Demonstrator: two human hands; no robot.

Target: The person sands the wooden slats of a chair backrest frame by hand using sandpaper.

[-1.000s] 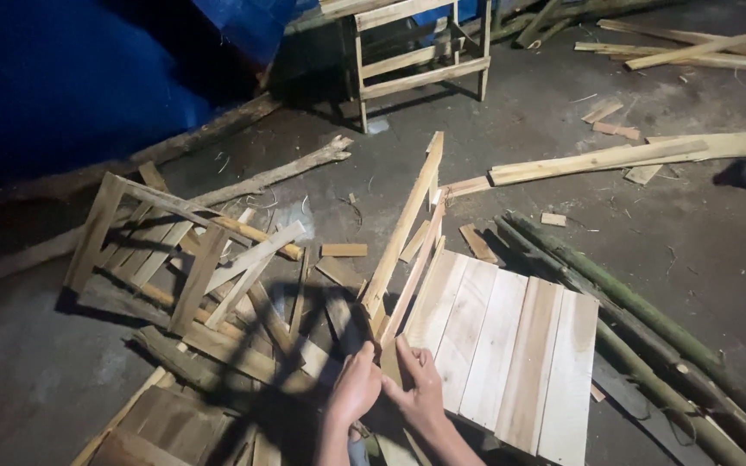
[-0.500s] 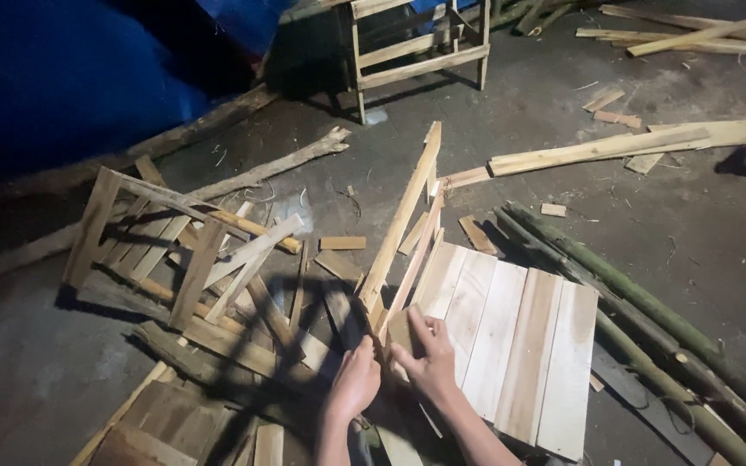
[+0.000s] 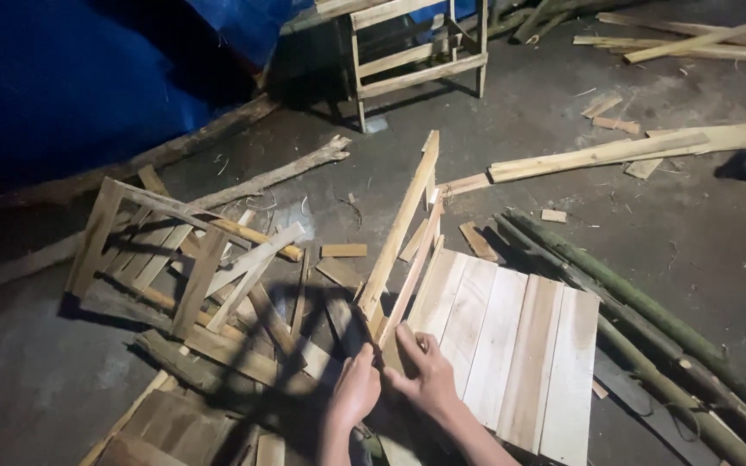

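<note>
Both hands, left (image 3: 354, 393) and right (image 3: 427, 373), pinch slats (image 3: 395, 250) beside the panel (image 3: 511, 345); a loose grip risks the slats tipping.

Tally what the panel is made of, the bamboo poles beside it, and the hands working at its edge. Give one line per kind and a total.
Boards in the pale wooden panel: 5
Green bamboo poles right of the panel: about 3, since they overlap
Hands at the panel's near corner: 2, left hand and right hand
Total: about 10
</note>
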